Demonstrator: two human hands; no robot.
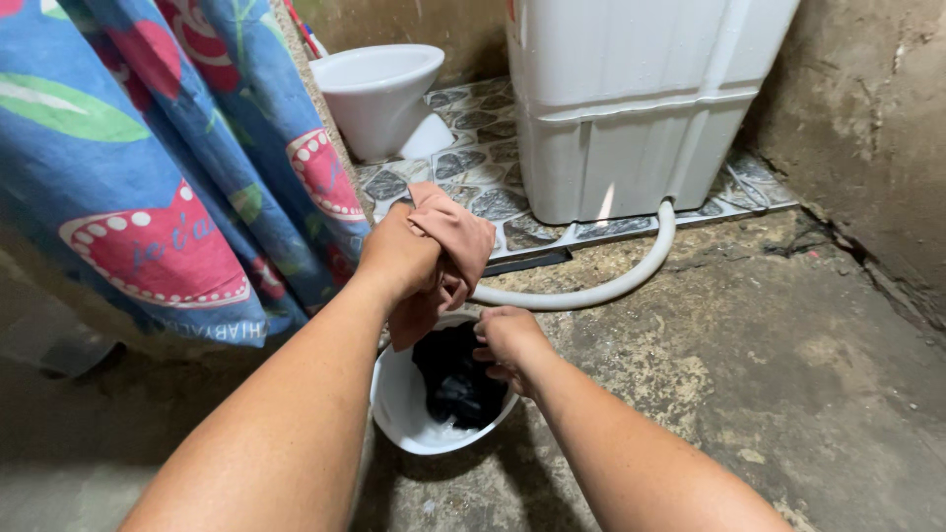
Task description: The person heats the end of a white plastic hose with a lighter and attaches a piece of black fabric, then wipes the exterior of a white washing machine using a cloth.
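The left hand (pixel 399 258) is closed around a salmon-pink cloth (pixel 445 251), which drapes over the knuckles and hangs down in twisted folds just below the fist. The right hand (pixel 510 345) sits lower and close beside it, fingers curled in at the hanging end of the cloth; whether it truly grips the fabric or only touches it I cannot tell from here. Straight beneath both hands stands a white bucket (pixel 399 409) on the rough concrete floor (pixel 749 374), and inside it lies a dark, wet bundle of clothing (pixel 455 379), partly under the right hand. Just beyond the hands a white corrugated hose (pixel 611 286) curves across the floor, running up to a white washing machine (pixel 631 108) that stands farther off on a raised strip of pebble-pattern tiles (pixel 483 187). Beyond the left hand, on the same tiles, is a white toilet bowl (pixel 379 94). To the outer side of the left forearm hangs a blue curtain (pixel 148 177) printed with red fruit slices and green leaves, reaching nearly to the floor. Well away past the right arm rises a bare, stained wall (pixel 867 128).
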